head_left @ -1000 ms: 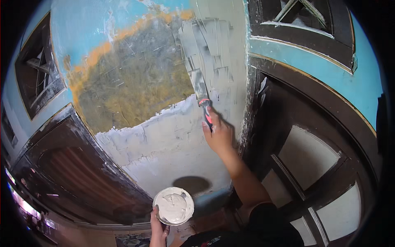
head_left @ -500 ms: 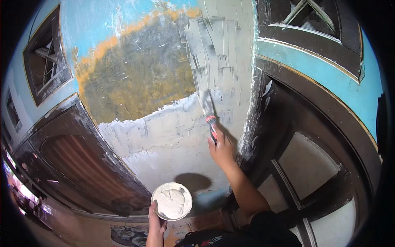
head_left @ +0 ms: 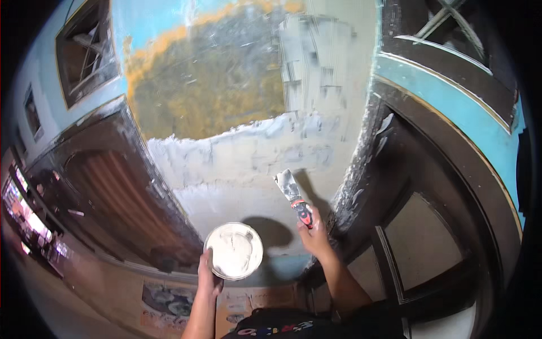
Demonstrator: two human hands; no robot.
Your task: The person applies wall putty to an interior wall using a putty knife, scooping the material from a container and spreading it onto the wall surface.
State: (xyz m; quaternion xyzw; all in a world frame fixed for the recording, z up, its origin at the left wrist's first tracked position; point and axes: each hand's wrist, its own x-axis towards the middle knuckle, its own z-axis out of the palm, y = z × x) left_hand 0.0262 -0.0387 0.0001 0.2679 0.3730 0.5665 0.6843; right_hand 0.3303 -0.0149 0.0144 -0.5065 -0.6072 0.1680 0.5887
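Left hand: the left hand [head_left: 209,278] grips a round white tub [head_left: 234,251] by its near rim, fingers closed on it, held level in front of the body. The position is little changed from half a second ago.
Tub contents: the tub is filled with white putty, its surface uneven.
Right hand: the right hand [head_left: 314,234] is closed around the red-and-black handle of a putty knife [head_left: 294,198]. It has dropped from the mid-wall height seen earlier and now sits low, just right of the tub and apart from it.
Putty knife: the blade points up and slightly left, smeared with white putty. Whether its tip touches the wall cannot be told. Earlier the blade lay higher, against the grey strokes near the door frame.
Shadows: a dark round shadow of the tub falls on the wall just above it, and a shadow of the knife falls beside the blade.
Wall, lower band: the wall [head_left: 248,158] carries a fresh pale putty coat from the bottom up to a ragged edge.
Wall, upper part: bare, mottled yellow-grey plaster lies above that edge, with blue paint at the top and a streaked grey-white strip at the upper right.
Surroundings: a dark wooden door frame [head_left: 395,186] stands to the right, and a dark arched door [head_left: 107,186] to the left.
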